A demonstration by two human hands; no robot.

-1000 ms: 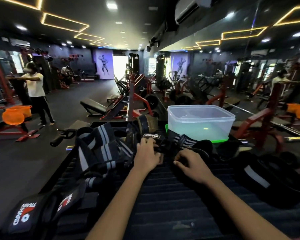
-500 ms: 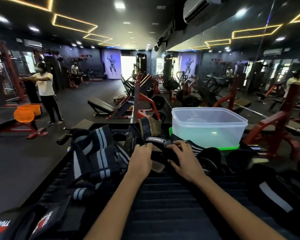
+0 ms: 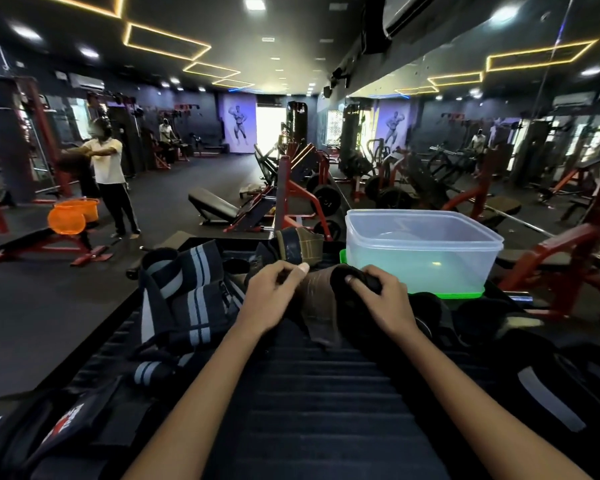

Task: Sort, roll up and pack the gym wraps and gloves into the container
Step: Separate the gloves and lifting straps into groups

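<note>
The left hand [image 3: 269,299] pinches the brown glove [image 3: 317,306] with curled fingers. The right hand [image 3: 383,299] grips the black end of the same glove. The clear container [image 3: 426,251] stands just behind the hands, on a green lid [image 3: 465,293]. Striped black and grey wraps [image 3: 187,289] lie to the left. A black pad [image 3: 25,431] near the bottom left has red and white letters, too cut off to read. Everything sits on a dark ribbed bench [image 3: 319,393]. The room is a dark gym with red machines [image 3: 291,202], yellow ceiling lights and a person in a white shirt [image 3: 108,164].
</note>
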